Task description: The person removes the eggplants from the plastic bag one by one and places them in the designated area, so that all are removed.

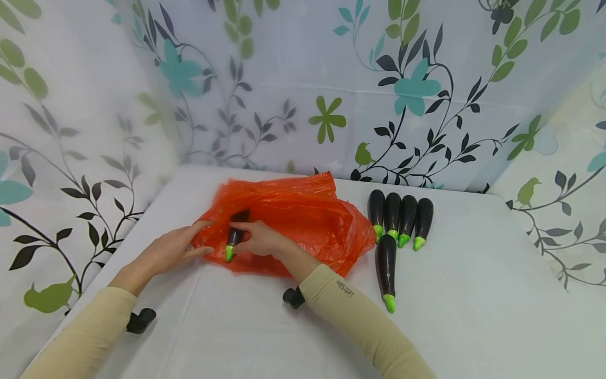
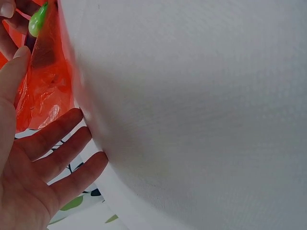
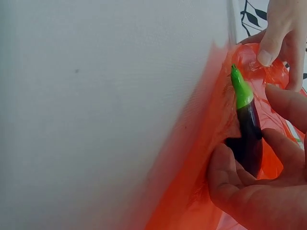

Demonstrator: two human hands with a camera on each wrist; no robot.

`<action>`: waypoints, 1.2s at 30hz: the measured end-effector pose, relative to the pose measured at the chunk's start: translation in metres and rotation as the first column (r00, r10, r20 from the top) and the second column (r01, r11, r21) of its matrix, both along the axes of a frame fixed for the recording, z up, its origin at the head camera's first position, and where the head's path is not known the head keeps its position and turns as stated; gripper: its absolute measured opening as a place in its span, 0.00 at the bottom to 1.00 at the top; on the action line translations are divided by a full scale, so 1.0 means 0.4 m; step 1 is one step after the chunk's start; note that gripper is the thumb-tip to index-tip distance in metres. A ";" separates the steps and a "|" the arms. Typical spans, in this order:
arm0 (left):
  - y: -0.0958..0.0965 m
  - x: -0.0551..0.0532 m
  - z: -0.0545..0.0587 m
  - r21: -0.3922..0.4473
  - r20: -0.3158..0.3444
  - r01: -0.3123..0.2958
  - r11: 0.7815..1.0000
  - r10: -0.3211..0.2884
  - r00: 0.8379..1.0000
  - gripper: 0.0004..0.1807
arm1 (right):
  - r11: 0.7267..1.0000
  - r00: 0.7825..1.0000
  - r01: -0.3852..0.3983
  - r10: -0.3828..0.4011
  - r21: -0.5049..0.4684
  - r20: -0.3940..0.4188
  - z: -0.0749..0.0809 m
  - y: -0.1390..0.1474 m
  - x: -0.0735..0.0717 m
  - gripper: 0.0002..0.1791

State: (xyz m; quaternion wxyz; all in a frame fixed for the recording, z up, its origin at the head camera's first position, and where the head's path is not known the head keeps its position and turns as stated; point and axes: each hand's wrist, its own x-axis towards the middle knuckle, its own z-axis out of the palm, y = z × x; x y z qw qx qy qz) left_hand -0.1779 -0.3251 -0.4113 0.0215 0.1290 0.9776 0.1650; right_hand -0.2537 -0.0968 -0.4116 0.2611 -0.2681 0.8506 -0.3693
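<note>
A crumpled red plastic bag (image 1: 303, 231) lies on the white table with its mouth spread. My right hand (image 1: 258, 239) reaches over it and holds a dark purple eggplant (image 1: 235, 235) with a bright green stem end. In the right wrist view, thumb and fingers lie on either side of this eggplant (image 3: 249, 122), stem upward, with red plastic around its lower part. At the bag's left end is my left hand (image 1: 172, 250), its fingertips at the plastic. The left wrist view shows its fingers (image 2: 57, 129) straight and spread, the thumb beside the bag (image 2: 45, 100).
Right of the bag, several eggplants (image 1: 392, 210) lie side by side, and one more eggplant (image 1: 386, 266) lies nearer, below them. Black devices (image 1: 141, 321) show at both wrists. Patterned curtains (image 1: 326, 121) with leaves and flowers surround the table (image 1: 473, 305).
</note>
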 end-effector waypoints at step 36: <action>0.003 -0.002 0.003 -0.007 0.010 -0.011 1.000 0.011 1.000 0.38 | 0.912 0.942 0.300 -0.235 -0.281 0.241 0.009 0.071 0.021 0.18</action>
